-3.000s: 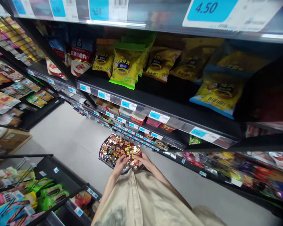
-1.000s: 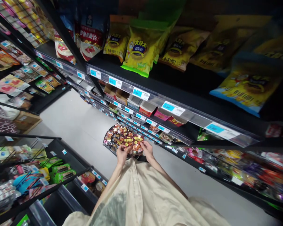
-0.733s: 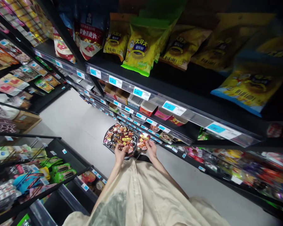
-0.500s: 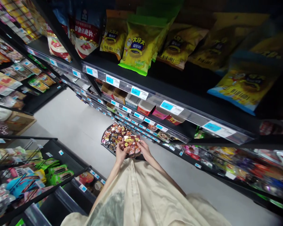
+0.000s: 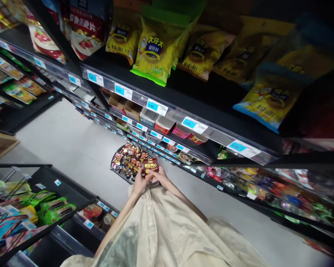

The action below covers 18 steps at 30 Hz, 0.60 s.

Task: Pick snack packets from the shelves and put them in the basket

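Observation:
Both my hands hold a small stack of dark red snack packets low in front of my cream shirt. My left hand grips the stack's left edge with closed fingers. My right hand closes on its right side. Just beyond the packets, a black basket filled with several small red and brown snack packets sits on the grey floor beside the bottom shelf.
A tall black shelf unit with blue price tags runs along the right, carrying yellow snack bags above and small boxes below. A lower rack with green packets stands at the left. Grey floor lies between them.
The packets were held fanned apart in two hands, then brought together into one stack. My view has shifted slightly, and the hands sit a little lower and closer to my body.

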Tool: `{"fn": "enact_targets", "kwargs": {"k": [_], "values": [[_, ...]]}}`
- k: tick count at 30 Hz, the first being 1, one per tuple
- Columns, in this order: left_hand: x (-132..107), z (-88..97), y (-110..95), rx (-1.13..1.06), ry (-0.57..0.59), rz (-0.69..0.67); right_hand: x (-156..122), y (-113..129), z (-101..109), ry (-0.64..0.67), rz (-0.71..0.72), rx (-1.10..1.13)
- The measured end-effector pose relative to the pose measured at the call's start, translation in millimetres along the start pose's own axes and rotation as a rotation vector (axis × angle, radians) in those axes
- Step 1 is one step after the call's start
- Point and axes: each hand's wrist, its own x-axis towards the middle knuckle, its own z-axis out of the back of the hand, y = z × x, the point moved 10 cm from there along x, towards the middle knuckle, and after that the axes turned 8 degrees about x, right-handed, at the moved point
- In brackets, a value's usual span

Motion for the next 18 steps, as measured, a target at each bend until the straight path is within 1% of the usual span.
{"fn": "enact_targets", "kwargs": {"k": [1, 3, 6, 7, 8, 9, 11, 13, 14, 15, 18], "values": [[1, -2.5, 3, -0.119, 0.024, 0.047, -2, 7, 0, -0.036, 0.032, 0.005], [3, -6.8, 11, -0.433, 0.071, 0.174, -12, 30, 5, -0.164, 0.161, 0.033], [4, -8.2, 16, -0.88, 0.083, 0.366, -47, 72, 12, -0.425, 0.432, 0.045], [5, -7.9, 13, -0.98, 0.08, 0.402, -59, 83, 9, -0.466, 0.513, 0.025], [5, -7.8, 9, -1.052, 0.075, 0.42, -69, 92, 1, -0.464, 0.579, -0.007], [5, -9.0, 3, -1.099, 0.077, 0.424, -74, 98, -9, -0.414, 0.627, -0.046], [3, -15.5, -10, -1.131, 0.091, 0.414, -75, 97, -36, -0.224, 0.653, -0.132], [1, -23.9, -21, -1.112, 0.094, 0.398, -69, 86, -55, -0.066, 0.62, -0.216], [0, -27.2, -24, -1.097, 0.086, 0.392, -65, 80, -58, -0.032, 0.6, -0.246], [-1, -29.4, -27, -1.082, 0.075, 0.386, -62, 75, -57, -0.029, 0.583, -0.264], [-5, -30.7, -28, -1.057, 0.063, 0.365, -55, 71, -42, -0.117, 0.565, -0.249]]}}
